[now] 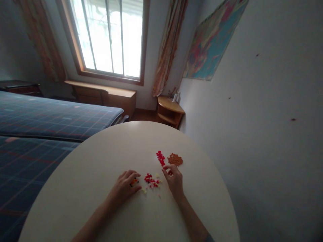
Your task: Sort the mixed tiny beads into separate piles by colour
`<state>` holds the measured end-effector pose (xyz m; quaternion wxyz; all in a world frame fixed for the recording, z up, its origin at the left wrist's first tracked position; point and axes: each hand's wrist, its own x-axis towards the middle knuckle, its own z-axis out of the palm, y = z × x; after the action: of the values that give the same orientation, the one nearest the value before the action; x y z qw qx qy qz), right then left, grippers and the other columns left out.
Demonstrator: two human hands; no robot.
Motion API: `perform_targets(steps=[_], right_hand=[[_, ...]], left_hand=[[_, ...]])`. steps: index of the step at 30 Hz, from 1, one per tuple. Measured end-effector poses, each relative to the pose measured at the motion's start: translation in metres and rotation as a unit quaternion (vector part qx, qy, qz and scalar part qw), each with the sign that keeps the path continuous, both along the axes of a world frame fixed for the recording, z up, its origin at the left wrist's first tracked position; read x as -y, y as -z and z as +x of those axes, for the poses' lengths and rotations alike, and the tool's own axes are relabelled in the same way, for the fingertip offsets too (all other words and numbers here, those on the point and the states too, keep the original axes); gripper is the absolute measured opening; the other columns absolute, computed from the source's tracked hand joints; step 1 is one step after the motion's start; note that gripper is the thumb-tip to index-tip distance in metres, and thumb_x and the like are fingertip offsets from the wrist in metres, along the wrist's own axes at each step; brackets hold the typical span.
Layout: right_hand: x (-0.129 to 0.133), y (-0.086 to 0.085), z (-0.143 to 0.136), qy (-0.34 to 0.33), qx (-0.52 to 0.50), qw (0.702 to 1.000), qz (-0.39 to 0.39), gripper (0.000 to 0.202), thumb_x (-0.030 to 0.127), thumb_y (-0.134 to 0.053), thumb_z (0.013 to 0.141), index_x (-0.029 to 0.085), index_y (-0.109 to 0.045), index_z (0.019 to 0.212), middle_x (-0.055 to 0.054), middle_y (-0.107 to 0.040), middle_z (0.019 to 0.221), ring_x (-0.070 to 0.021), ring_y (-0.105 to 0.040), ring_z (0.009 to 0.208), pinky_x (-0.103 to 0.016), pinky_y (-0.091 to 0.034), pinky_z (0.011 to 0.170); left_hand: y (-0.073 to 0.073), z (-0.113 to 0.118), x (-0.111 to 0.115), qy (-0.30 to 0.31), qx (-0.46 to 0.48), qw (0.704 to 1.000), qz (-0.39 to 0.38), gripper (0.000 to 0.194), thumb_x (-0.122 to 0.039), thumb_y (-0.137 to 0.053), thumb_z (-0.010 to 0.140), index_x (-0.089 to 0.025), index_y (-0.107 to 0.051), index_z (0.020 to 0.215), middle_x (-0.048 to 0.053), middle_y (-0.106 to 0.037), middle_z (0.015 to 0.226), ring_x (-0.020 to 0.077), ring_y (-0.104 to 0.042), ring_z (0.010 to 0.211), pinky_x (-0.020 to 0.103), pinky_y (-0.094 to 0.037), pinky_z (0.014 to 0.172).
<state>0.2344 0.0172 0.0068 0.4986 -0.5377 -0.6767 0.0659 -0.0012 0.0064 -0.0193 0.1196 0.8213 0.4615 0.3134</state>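
Observation:
My left hand [126, 183] rests on the round table with its fingers apart, curved around a small orange and black piece group [134, 182]. To its right lies a loose pile of small red, pink and yellow pieces [152, 180]. My right hand [174, 178] is pinched at the lower end of a red cluster of pieces [160, 158]; whatever is between its fingertips is too small to name. A heap of brown pieces [175, 159] sits just beyond the right hand, beside the red cluster.
The pieces lie on a round cream table [121, 144]. A plaid mattress [58, 114] stands to the left, a wooden desk [121, 91] and a corner shelf [171, 104] beyond. A white wall [264, 151] runs along the right.

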Motion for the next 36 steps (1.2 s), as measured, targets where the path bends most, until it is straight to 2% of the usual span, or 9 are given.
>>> perform_targets(steps=[8, 16, 19, 25, 30, 36], right_hand=[[-0.007, 0.007, 0.015, 0.022, 0.031, 0.999, -0.024, 0.023, 0.036, -0.05, 0.08, 0.017, -0.058, 0.07, -0.001, -0.058, 0.067, -0.0098, -0.049, 0.049, -0.022, -0.041, 0.052], [-0.009, 0.014, 0.019, 0.022, 0.051, 0.997, -0.054, 0.026, 0.038, -0.048, 0.081, 0.017, -0.06, 0.072, -0.002, -0.058, 0.068, -0.0113, -0.049, 0.052, -0.024, -0.042, 0.056], [-0.012, 0.013, 0.02, 0.029, 0.06, 0.996, -0.057, 0.026, 0.036, -0.047, 0.082, 0.017, -0.063, 0.075, -0.003, -0.059, 0.071, -0.0125, -0.051, 0.055, -0.025, -0.043, 0.058], [-0.03, 0.015, 0.021, 0.1, 0.111, 0.989, -0.011, 0.018, 0.026, -0.051, 0.079, 0.018, -0.067, 0.079, -0.008, -0.058, 0.087, -0.0197, -0.051, 0.084, -0.033, -0.041, 0.077], [-0.034, 0.017, 0.019, 0.115, 0.153, 0.981, -0.016, 0.013, 0.019, -0.056, 0.075, 0.021, -0.068, 0.08, -0.007, -0.056, 0.092, -0.0205, -0.048, 0.086, -0.035, -0.041, 0.078], [-0.031, 0.017, 0.017, 0.129, 0.175, 0.976, -0.018, 0.011, 0.021, -0.058, 0.074, 0.022, -0.069, 0.075, -0.007, -0.057, 0.089, -0.0198, -0.048, 0.081, -0.034, -0.041, 0.075]], left_hand=[[-0.005, 0.001, 0.0, 0.009, 0.003, 1.0, -0.004, 0.013, -0.018, -0.051, 0.076, -0.021, -0.062, 0.083, 0.005, -0.061, 0.086, 0.0173, -0.055, 0.08, 0.029, -0.044, 0.073], [-0.011, 0.003, 0.0, 0.024, 0.005, 1.0, -0.019, 0.015, -0.017, -0.047, 0.079, -0.019, -0.062, 0.075, 0.005, -0.062, 0.08, 0.0165, -0.054, 0.076, 0.027, -0.043, 0.07], [-0.012, 0.003, 0.001, 0.018, 0.009, 1.0, -0.024, 0.015, -0.017, -0.048, 0.079, -0.019, -0.062, 0.076, 0.005, -0.061, 0.081, 0.0165, -0.054, 0.077, 0.027, -0.042, 0.071], [-0.012, 0.003, 0.002, 0.015, 0.01, 0.999, -0.029, 0.015, -0.017, -0.048, 0.078, -0.02, -0.062, 0.076, 0.005, -0.061, 0.081, 0.0168, -0.054, 0.078, 0.029, -0.042, 0.073], [-0.009, 0.002, 0.001, 0.015, 0.003, 0.999, -0.029, 0.014, -0.018, -0.047, 0.078, -0.02, -0.061, 0.076, 0.004, -0.06, 0.081, 0.0167, -0.053, 0.076, 0.029, -0.042, 0.071], [-0.009, 0.001, 0.001, 0.014, -0.008, 0.999, -0.028, 0.014, -0.017, -0.047, 0.079, -0.02, -0.06, 0.077, 0.004, -0.06, 0.082, 0.0169, -0.053, 0.076, 0.028, -0.042, 0.071]])
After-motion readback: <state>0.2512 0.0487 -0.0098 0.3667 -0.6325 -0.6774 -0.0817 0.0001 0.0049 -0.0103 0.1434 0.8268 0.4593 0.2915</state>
